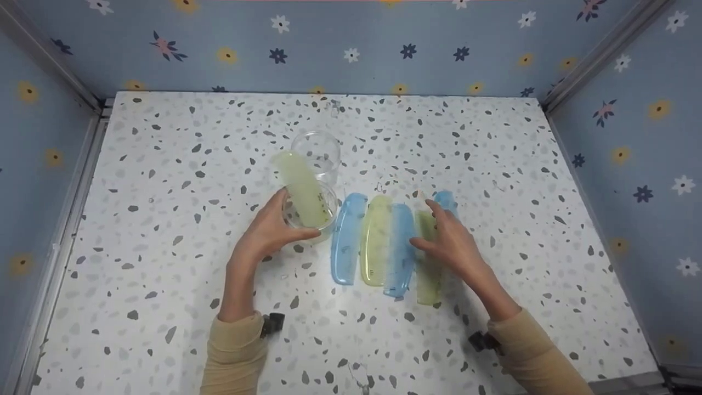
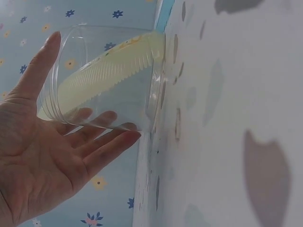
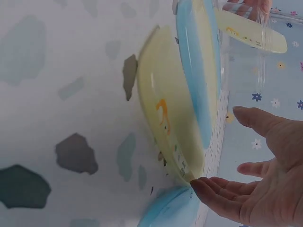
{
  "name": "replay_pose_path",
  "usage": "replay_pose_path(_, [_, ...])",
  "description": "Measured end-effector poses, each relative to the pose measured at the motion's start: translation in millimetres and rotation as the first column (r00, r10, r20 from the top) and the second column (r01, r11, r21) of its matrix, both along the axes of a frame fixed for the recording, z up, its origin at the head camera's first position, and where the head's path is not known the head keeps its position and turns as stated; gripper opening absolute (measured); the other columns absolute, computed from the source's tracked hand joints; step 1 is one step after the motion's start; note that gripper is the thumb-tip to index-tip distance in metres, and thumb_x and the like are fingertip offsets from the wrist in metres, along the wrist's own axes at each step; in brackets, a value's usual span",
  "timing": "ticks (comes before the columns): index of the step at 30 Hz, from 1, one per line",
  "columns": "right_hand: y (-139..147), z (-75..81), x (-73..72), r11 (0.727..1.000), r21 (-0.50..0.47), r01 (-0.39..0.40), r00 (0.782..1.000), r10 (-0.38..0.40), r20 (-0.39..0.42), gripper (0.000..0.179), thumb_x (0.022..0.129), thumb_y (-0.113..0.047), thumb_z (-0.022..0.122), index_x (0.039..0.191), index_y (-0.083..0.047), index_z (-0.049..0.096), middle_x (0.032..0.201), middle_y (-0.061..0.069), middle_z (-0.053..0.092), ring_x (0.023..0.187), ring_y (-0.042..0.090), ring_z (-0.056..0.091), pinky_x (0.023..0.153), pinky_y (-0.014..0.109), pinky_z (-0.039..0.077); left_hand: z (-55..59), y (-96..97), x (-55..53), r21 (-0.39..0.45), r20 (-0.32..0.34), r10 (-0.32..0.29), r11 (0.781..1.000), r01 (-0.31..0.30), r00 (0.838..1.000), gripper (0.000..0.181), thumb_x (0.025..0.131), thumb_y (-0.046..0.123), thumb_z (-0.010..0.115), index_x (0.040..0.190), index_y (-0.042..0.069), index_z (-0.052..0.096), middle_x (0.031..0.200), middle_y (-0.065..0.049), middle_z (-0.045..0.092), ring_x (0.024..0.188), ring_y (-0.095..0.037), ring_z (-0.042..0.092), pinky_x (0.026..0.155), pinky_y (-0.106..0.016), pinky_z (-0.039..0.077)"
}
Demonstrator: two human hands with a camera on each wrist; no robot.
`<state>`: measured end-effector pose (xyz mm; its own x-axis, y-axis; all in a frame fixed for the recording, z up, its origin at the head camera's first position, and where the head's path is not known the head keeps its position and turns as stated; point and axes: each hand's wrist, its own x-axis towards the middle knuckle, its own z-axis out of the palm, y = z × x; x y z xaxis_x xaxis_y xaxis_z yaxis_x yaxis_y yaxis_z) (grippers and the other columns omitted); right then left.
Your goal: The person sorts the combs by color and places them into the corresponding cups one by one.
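"What does the head view give you?"

"The left hand (image 1: pixel 269 227) curves round a clear jar (image 1: pixel 331 200) on the speckled table (image 1: pixel 181 230). A pale yellow comb (image 1: pixel 304 189) leans inside it, its far end sticking out past the rim. Another clear container (image 1: pixel 316 145) is just behind."

"And the other combs?"

"There are 5, lying side by side: the left blue comb (image 1: pixel 345 241), the middle yellow comb (image 1: pixel 374 241), the middle blue comb (image 1: pixel 403 249), the right yellow comb (image 1: pixel 428 285) and, partly hidden by the right hand (image 1: pixel 452 241), the far-right blue comb (image 1: pixel 447 200)."

"Now the left wrist view: is that grip firm?"

"The thumb is on the rim side, the fingers across the wall. I can't tell how hard they press. The jar looks light, thin and slick, so I'd hold it low and gently; squeezing could dent it."

"And the right wrist view?"

"Those fingers are spread, gripping nothing. A fingertip meets the end of the right yellow comb, though whether it touches I can't tell."

"How would that comb handle?"

"Light, stiff and smooth, I'd guess, with teeth that could snap. Pinch it by the solid spine, near an end."
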<state>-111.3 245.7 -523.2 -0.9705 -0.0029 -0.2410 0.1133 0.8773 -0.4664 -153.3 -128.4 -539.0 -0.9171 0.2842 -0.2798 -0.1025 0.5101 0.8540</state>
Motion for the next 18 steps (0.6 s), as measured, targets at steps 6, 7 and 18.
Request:
replay_pose_path(6, [0.6,-0.9,3.5,0.997,0.073,-0.015,1.000,0.013,0.028,0.095,0.083,-0.034,0.083,0.159,-0.008,0.033,0.142,0.029,0.056,0.128,0.044,0.057,0.105,0.059,0.052,-0.7,-0.3,-0.2,-0.001,0.015,0.004,1.000,-0.004,1.000,0.121,0.071,0.051,0.092,0.164,0.024,0.020,0.168,-0.006,0.032,0.158,-0.031,0.026,0.132,-0.054,0.020])
replay_pose_path(7, [-0.2,-1.0,4.0,0.996,0.084,-0.015,0.999,0.012,0.037,0.094,0.083,-0.033,0.083,0.159,-0.007,0.034,0.142,0.029,0.056,0.127,0.044,0.057,0.104,0.058,0.053,-0.8,-0.2,0.0,-0.001,0.015,0.004,1.000,-0.004,1.000,0.121,0.071,0.051,0.092,0.164,0.024,0.020,0.168,-0.006,0.032,0.158,-0.031,0.026,0.132,-0.054,0.021])
replay_pose_path(18, [-4.5,-4.2,9.2,0.978,0.204,-0.035,0.997,0.018,0.081,0.096,0.082,-0.033,0.079,0.158,0.002,0.031,0.138,0.031,0.050,0.111,0.042,0.057,0.091,0.058,0.055,-0.3,0.1,0.1,-0.001,0.028,0.005,1.000,-0.005,1.000,0.121,0.072,0.049,0.092,0.164,0.022,0.019,0.168,-0.006,0.032,0.158,-0.030,0.027,0.131,-0.053,0.023])
